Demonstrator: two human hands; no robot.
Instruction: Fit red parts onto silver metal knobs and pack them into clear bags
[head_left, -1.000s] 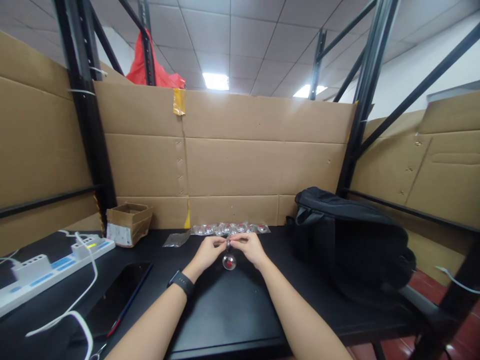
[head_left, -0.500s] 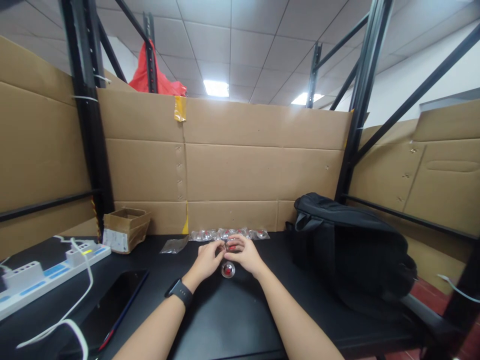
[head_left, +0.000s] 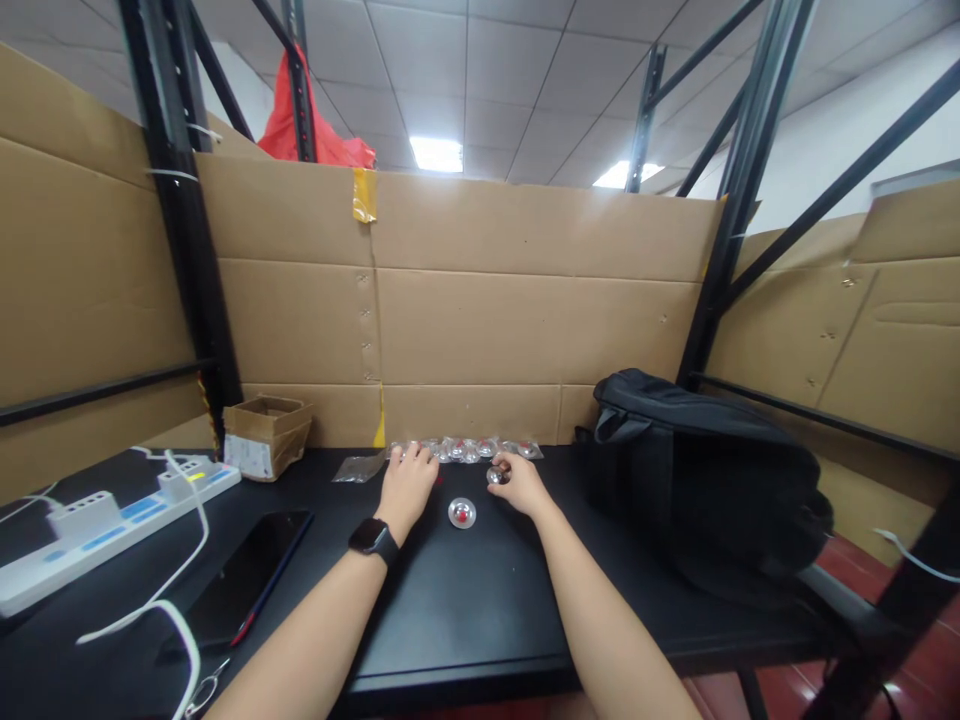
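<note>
My right hand point(head_left: 519, 484) pinches a small round silvery piece point(head_left: 496, 476) between thumb and fingertips, just above the black table. To its left, my left hand point(head_left: 408, 487) is palm down with fingers reaching forward and slightly apart at the row of clear-wrapped pieces point(head_left: 469, 450). A bit of dark red point(head_left: 439, 481) shows beside its fingers; what lies under the palm is hidden. Between the hands and nearer to me, a round clear, silvery disc with a red centre point(head_left: 462, 513) rests on the table.
A flat clear plastic bag point(head_left: 358, 468) lies left of the row. Further left are a small cardboard box point(head_left: 268, 438), a white power strip point(head_left: 124, 535) with cables, a dark phone or tablet point(head_left: 251, 575) and scissors point(head_left: 206, 690). A black backpack point(head_left: 705, 500) stands right.
My hands were together over a piece with red in it; now they are apart. The left moved to the left, and the right moved to the right with the silvery piece.
</note>
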